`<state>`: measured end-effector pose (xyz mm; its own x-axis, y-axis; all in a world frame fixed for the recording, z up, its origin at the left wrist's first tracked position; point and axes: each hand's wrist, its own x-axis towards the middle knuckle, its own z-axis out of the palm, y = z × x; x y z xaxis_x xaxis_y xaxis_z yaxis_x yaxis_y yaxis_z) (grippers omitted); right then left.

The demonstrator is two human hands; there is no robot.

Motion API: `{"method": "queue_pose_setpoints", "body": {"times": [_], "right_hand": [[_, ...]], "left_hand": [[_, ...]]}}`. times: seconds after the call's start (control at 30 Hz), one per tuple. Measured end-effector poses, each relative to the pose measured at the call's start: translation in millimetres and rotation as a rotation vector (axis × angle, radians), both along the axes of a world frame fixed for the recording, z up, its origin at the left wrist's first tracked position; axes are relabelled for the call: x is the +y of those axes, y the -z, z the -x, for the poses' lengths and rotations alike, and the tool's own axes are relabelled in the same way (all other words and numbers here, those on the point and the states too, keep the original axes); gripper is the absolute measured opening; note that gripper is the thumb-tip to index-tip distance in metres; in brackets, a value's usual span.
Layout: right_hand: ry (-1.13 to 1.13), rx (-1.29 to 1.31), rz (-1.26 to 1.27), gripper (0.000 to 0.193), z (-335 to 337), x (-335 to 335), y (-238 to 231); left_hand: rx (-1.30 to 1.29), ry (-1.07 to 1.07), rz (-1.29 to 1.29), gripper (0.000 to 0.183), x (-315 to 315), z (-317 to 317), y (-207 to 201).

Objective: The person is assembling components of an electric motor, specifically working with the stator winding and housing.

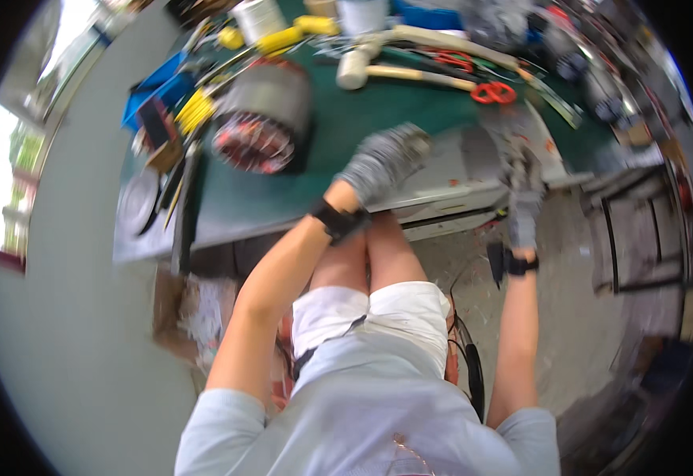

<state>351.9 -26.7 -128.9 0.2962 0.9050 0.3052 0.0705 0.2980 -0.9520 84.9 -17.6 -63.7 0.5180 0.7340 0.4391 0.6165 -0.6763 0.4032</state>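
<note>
My left hand (pixel 386 161), in a grey glove with a black wrist strap, is over the front of the green-topped table (pixel 346 115). Its fingers look curled, and what they may hold is hidden. To its left a motor stator (pixel 271 95), a grey cylinder with reddish windings at its end, lies on its side. My right hand (pixel 525 202), gloved and strapped likewise, is at the table's right front edge. Motion smears its fingers against a greyish, stained area, so I cannot make out a grip. A pale sheet or board (pixel 461 163) lies between both hands.
Behind my hands lie a wooden-handled mallet (pixel 354 67), red-handled scissors (pixel 493 93) and a brush (pixel 556 103). Yellow rolls (pixel 279 40), a blue bin (pixel 156 87) and a tape roll (pixel 138 202) crowd the left. A dark metal-framed stool or rack (pixel 640 230) stands right.
</note>
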Motion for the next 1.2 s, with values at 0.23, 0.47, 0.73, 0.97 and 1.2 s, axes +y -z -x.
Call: {"method": "queue_pose_setpoints", "body": {"times": [0.23,0.47,0.73,0.97,1.2], "right_hand": [[-0.108,-0.093,0.116,0.022,36.8,-71.4,-8.6],[-0.672,-0.475,0.23,0.018,121.0,-9.3,-77.2],[-0.647,-0.907,-0.577,0.023,240.4,168.1,-115.7],[-0.851,-0.577,0.301,0.04,251.4,164.8,-116.5],[-0.478,-0.527,0.5,0.052,228.7,66.6,-114.6]], "left_hand": [[-0.319,-0.172,0.116,0.018,-125.2,73.3,18.1],[-0.726,-0.603,0.453,0.043,-141.3,152.3,20.3],[-1.395,-0.578,0.889,0.053,-68.6,117.8,-9.0],[-1.037,-0.767,0.87,0.031,-40.7,132.2,-57.6],[-0.911,-0.79,0.784,0.025,-12.8,191.1,-47.8]]}}
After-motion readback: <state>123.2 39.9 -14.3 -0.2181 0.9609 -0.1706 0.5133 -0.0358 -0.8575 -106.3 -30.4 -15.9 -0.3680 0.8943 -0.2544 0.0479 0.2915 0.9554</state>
